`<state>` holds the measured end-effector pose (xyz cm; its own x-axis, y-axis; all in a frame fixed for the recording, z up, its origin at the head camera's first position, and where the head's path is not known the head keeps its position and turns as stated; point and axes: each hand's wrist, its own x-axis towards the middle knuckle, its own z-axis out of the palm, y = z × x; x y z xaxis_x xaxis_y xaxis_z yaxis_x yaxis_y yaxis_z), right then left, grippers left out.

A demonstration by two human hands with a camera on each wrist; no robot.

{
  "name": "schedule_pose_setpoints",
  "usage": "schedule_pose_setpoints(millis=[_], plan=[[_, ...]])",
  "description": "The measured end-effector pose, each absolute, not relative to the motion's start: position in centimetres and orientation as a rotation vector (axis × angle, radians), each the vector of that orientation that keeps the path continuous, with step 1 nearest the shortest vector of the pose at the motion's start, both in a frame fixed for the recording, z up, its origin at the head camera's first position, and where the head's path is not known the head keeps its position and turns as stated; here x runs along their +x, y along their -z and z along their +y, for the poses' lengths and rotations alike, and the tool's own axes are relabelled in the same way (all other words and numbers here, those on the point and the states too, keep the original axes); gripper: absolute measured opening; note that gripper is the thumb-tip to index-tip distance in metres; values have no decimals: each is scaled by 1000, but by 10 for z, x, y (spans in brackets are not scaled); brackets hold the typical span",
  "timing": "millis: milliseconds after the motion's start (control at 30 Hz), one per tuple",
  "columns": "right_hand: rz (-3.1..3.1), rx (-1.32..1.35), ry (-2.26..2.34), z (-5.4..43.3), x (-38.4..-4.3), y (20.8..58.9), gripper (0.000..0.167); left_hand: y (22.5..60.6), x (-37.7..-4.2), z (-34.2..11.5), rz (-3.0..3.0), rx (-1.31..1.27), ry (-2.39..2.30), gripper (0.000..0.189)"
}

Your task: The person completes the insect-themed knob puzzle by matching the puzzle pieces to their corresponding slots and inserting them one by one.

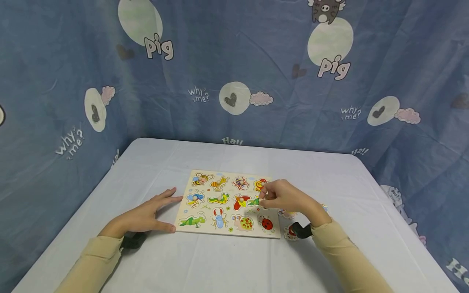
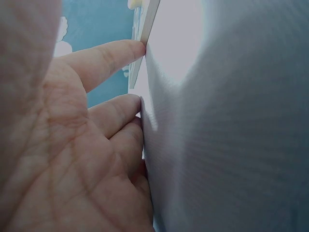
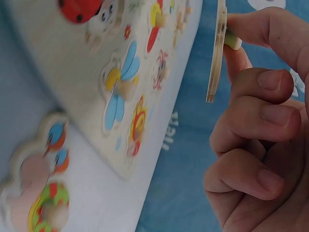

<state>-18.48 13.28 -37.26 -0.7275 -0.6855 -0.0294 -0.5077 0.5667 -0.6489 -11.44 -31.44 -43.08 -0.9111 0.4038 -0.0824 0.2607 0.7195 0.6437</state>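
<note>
A wooden insect puzzle board [image 1: 234,208] lies on the table. My right hand [image 1: 287,197] is over its right part, pinching a thin wooden puzzle piece [image 3: 218,53] by its small knob [image 3: 233,40]. Seen edge-on in the right wrist view, the piece shows green in the head view; its other fingers are curled. Under and beside that hand are a blue-winged dragonfly [image 3: 120,92] and a butterfly [image 1: 260,184] on the board. My left hand [image 1: 148,213] lies with fingers spread at the board's left edge, and a straight finger [image 2: 108,60] touches that edge.
Right of the board lie a loose snail piece [image 3: 36,179] and a ladybug piece [image 1: 290,233], the latter partly behind the right wrist's black strap [image 1: 302,230]. A white cloth covers the table [image 1: 205,264]. Blue printed curtains [image 1: 234,49] stand behind and at both sides.
</note>
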Motion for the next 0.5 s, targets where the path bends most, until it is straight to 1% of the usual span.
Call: schedule_pose_setpoints(millis=[500], plan=[[2448,-1042,898,86,-192,378,4,431,-114,-315,2712,538,-961,101]])
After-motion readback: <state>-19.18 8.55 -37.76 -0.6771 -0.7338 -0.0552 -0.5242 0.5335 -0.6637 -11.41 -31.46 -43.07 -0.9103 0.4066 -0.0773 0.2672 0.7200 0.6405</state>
